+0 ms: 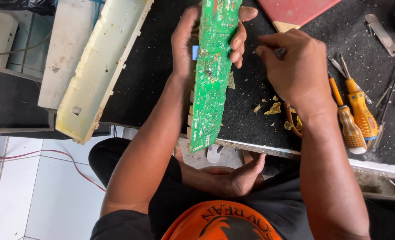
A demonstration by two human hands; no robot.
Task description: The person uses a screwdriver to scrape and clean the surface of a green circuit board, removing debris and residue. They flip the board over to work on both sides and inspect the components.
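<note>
The black desk (157, 75) carries two orange-handled screwdrivers (355, 115), yellow crumbs (273, 108), a red board (295, 11) and a cream plastic casing (99, 66).

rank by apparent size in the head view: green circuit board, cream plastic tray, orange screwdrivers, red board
1. cream tray, longest.
2. green circuit board, though held nearer the camera, so unsure.
3. red board, cut off by the frame edge; true size unknown.
4. orange screwdrivers, the two look alike.
</note>
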